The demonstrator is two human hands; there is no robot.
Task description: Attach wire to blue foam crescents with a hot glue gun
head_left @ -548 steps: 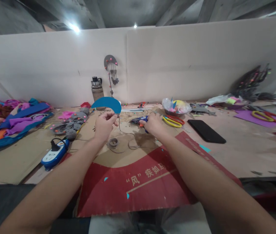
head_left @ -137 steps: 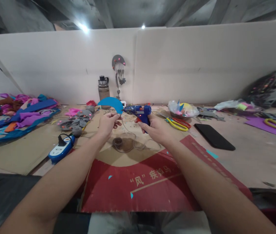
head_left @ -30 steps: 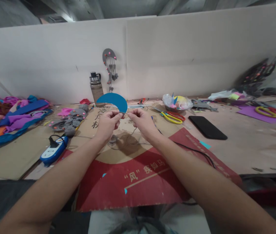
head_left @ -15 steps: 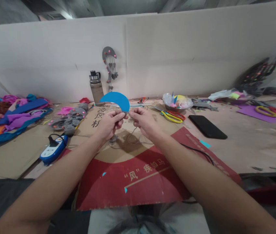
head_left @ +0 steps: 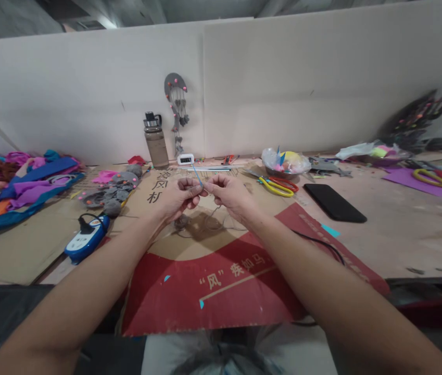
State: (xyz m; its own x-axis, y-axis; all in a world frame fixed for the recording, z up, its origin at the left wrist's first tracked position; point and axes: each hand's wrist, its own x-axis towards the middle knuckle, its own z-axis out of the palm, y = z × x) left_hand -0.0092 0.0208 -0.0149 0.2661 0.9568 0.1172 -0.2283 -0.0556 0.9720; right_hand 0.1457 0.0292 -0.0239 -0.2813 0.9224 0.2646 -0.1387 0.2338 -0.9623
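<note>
A blue crescent cutout [head_left: 197, 175], seen edge-on as a thin strip, stands up from the pinched fingers of my left hand [head_left: 182, 197]. My right hand [head_left: 228, 194] is closed, its thumb and forefinger pressed together right beside the cutout's lower end. What lies between those right fingertips is too small to make out. Below the hands, a thin grey thread [head_left: 213, 228] loops over the cardboard, next to a small spool-like thing [head_left: 181, 223].
Red and brown cardboard [head_left: 221, 307] covers the table in front. A phone [head_left: 335, 202] and yellow-handled scissors [head_left: 277, 187] lie rightward. Leftward are a power strip [head_left: 87, 239] and a pile of colourful felt [head_left: 29, 182]. A bottle [head_left: 155, 143] and small white timer [head_left: 185, 159] stand behind.
The blue crescent has turned from showing its broad face to edge-on, uncovering the white timer behind it. Both hands stay close together in nearly the same place.
</note>
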